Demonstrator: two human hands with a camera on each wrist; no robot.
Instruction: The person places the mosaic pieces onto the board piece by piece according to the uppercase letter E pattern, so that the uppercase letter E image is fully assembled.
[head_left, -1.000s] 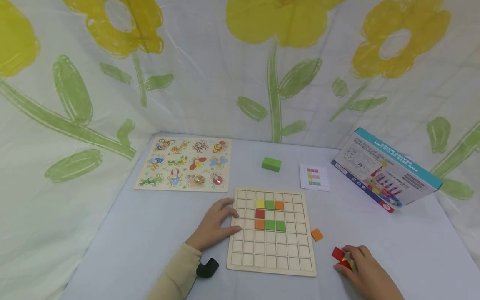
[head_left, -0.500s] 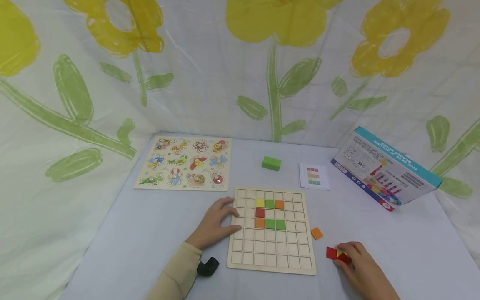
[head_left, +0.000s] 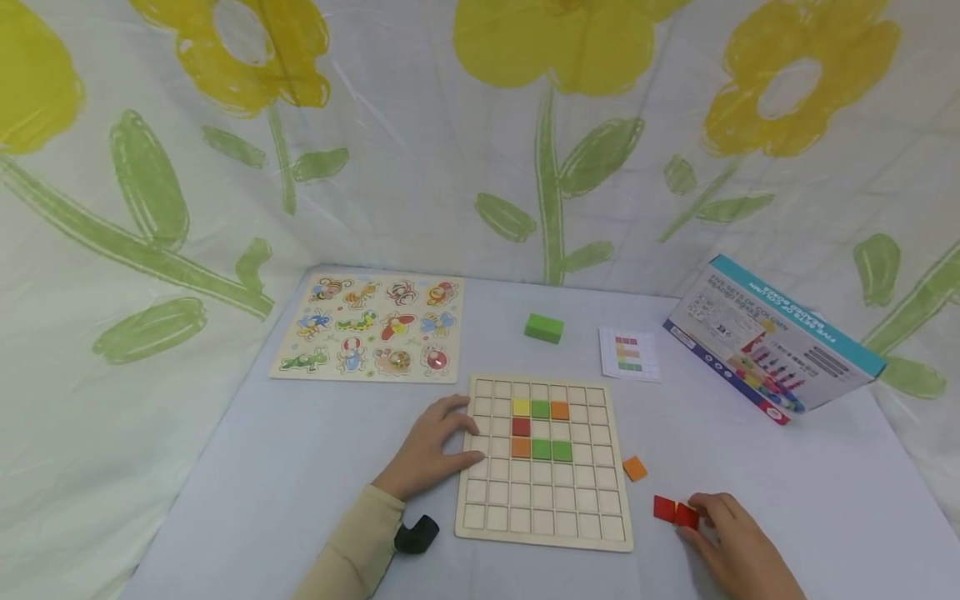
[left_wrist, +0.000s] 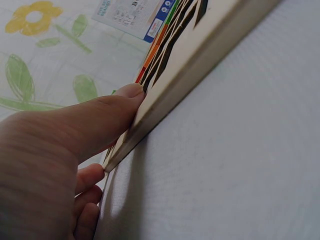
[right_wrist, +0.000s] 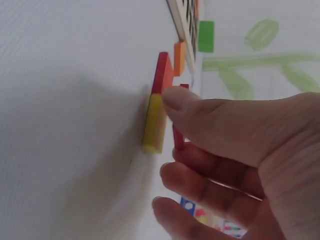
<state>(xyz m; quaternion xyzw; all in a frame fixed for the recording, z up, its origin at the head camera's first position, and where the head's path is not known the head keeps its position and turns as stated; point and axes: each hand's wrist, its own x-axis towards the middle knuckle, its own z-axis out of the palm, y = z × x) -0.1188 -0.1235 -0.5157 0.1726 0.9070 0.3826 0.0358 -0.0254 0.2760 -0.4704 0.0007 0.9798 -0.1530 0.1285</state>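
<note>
My left hand (head_left: 429,446) rests against the left edge of a wooden grid board (head_left: 498,542), its thumb (left_wrist: 107,112) on top of the rim. Yellow, green, orange and red square tiles sit in several of the board's cells. To the right of the board, my right hand (head_left: 738,542) pinches a red tile (head_left: 687,516) between thumb and fingers. Below it lies a yellow tile (right_wrist: 153,125), mostly hidden in the head view. Another red tile (head_left: 664,508) lies end to end with the yellow one. Nearer the board is an orange tile (head_left: 635,468).
Behind the board stand a green block (head_left: 543,327) and a pattern card (head_left: 630,354). An insect puzzle board (head_left: 367,329) lies at the back left. A cardboard box (head_left: 772,337) leans at the back right. A black object (head_left: 416,534) is by the left wrist.
The right hand has slid the loose red tile leftward, then drawn back slightly to the right with its pinched red tile over the yellow one. The left hand has stayed put.
</note>
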